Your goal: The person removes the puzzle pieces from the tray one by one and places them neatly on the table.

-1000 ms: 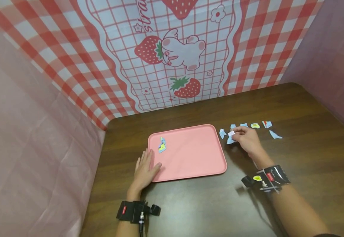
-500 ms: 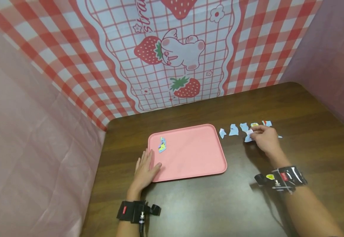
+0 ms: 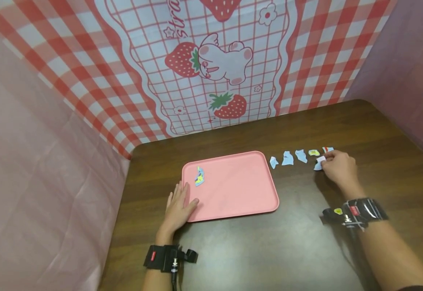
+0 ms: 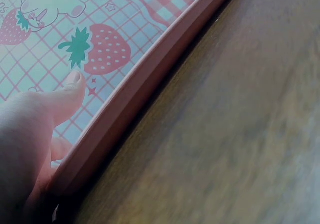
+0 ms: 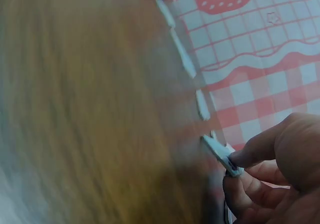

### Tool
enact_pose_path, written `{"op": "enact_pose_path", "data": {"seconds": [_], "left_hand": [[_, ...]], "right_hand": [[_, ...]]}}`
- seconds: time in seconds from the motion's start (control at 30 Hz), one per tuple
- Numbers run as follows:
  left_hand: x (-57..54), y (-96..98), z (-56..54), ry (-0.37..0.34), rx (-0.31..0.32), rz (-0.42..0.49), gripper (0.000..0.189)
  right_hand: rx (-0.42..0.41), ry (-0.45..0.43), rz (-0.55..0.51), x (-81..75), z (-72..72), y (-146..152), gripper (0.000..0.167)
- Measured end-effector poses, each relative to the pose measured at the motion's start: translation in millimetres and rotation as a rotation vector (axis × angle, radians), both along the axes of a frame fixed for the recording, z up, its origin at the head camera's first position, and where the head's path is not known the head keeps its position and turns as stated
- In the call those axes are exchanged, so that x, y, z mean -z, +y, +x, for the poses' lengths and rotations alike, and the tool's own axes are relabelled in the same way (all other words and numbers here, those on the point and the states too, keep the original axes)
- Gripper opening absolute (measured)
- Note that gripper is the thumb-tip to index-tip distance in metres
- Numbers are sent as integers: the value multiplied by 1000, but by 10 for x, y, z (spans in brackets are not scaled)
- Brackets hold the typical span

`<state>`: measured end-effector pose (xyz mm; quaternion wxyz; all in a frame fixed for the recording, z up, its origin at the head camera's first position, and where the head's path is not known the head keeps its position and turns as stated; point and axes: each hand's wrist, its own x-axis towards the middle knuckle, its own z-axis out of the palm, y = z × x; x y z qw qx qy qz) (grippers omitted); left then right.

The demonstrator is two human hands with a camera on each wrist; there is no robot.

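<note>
My right hand (image 3: 341, 169) pinches a small flat pale-blue piece (image 3: 318, 165) with a jagged outline, between thumb and fingers. In the right wrist view that piece (image 5: 220, 156) shows its edge, tipped up from the wood. Just behind it are a yellow-marked piece (image 3: 314, 152) and a red-and-blue piece (image 3: 328, 149), the latter partly covered by my fingers. My left hand (image 3: 176, 207) rests on the left rim of a pink tray (image 3: 237, 192), fingers straight and thumb over the inside. On the tray's left part lies a blue, yellow and purple piece (image 3: 199, 176).
Pale-blue pieces (image 3: 287, 158) continue the row toward the tray's right side. All this stands on a dark wooden table (image 3: 240, 250). A strawberry-print cloth (image 3: 222, 60) hangs at the back, and pink cloth (image 3: 44, 169) hangs at the left and right.
My right hand has moved right along the row with the pale-blue piece, uncovering the pieces nearer the tray and covering the long one at far right. My left hand has stayed on the tray.
</note>
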<state>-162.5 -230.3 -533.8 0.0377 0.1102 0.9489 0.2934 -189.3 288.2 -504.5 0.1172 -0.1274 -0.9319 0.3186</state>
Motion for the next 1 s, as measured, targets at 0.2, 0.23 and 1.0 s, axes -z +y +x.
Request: {"op": "enact_pose_path", "data": {"seconds": [0.2, 0.23, 1.0], "left_hand": [[17, -3, 11, 16, -1, 5, 82], [17, -2, 13, 14, -4, 5, 82], [-52, 23, 8, 2, -5, 1, 79]], "right_hand": [[2, -40, 54, -8, -11, 46, 33], [0, -50, 59, -8, -11, 49, 32], [-98, -152, 175, -28, 125, -126, 34]]}}
